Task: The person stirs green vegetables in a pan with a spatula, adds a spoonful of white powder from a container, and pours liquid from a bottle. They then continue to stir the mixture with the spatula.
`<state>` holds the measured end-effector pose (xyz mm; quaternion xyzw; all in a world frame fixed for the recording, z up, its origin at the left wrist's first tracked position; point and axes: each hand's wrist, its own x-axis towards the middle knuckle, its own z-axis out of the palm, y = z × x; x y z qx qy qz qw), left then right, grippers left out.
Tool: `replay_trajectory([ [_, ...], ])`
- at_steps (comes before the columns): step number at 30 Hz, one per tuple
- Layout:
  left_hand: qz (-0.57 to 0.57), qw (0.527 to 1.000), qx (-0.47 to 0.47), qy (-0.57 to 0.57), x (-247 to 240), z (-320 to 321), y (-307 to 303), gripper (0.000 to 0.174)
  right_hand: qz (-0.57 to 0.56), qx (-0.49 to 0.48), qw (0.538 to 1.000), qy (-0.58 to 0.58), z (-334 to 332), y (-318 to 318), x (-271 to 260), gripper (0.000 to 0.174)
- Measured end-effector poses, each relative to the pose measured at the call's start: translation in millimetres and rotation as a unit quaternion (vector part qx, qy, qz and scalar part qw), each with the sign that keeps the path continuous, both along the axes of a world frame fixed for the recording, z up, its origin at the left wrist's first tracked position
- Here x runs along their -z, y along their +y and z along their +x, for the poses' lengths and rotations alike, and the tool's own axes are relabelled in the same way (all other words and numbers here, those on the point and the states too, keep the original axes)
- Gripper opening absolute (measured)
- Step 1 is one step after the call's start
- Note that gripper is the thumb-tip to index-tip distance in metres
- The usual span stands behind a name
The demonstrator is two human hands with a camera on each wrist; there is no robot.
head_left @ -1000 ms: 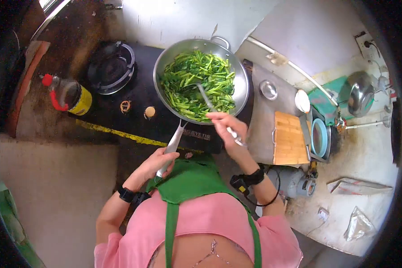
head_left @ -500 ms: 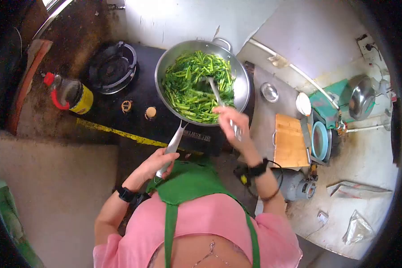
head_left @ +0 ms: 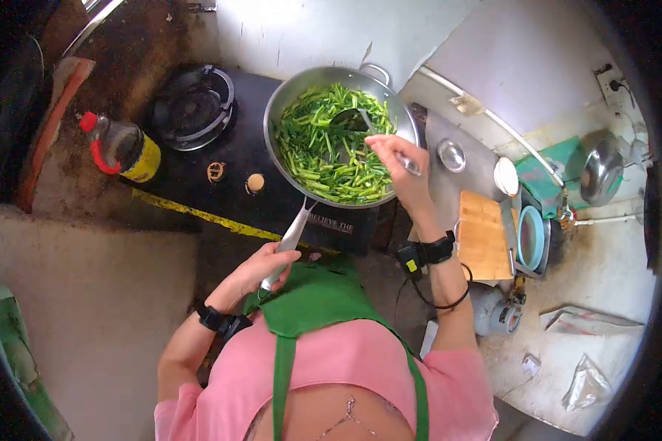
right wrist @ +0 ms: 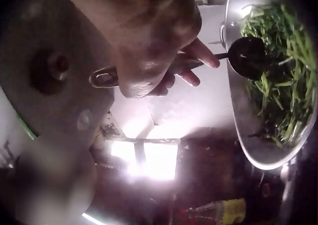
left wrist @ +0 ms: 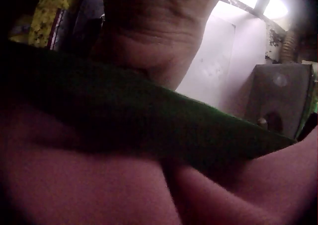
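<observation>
A steel wok [head_left: 273, 132] sits on the black stove, filled with chopped green leafy vegetables [head_left: 338, 180]. My left hand [head_left: 265, 266] grips its long metal handle [head_left: 295, 231] near the end. In the left wrist view the hand's wrist side [left wrist: 154, 36] shows behind the green apron [left wrist: 208, 115], and the fingers are hidden. My right hand [head_left: 406, 173] holds a metal ladle [right wrist: 246, 58] by its handle, over the wok's right side. The ladle's dark round bowl lies among the greens toward the far side, and its handle end sticks out behind the hand.
Left of the wok is a second burner [head_left: 193, 108]. Further left stands an oil bottle [head_left: 143, 160] with a red cap and handle. A small metal bowl [head_left: 451, 155], a wooden cutting board [head_left: 484, 235] and a blue basin [head_left: 530, 237] are on the right. Below them stands a gas cylinder [head_left: 493, 312].
My right hand has moved up and to the right with the ladle, whose bowl went toward the wok's far side, shifting the greens. My left hand keeps its grip on the handle.
</observation>
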<state>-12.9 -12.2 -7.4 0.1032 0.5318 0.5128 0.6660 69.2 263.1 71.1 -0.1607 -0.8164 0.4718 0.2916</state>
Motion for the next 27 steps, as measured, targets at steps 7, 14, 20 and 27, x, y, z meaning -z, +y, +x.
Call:
replay_trajectory([
  [7,-0.019,1.0,0.004,-0.002,2,2,-1,0.026,-0.047,-0.074,0.996,0.026,7,-21,17,0.02],
  [14,-0.003,1.0,0.02,-0.004,0,1,-1,0.024,0.093,-0.099,0.991,0.012,20,-20,19,0.014],
  [20,-0.026,1.0,-0.001,-0.002,0,3,-2,0.024,-0.072,-0.075,0.987,-0.123,61,10,-99,0.014],
  [27,-0.037,0.999,0.008,0.004,2,2,-2,0.024,0.047,-0.134,0.973,-0.183,63,15,-50,0.02],
])
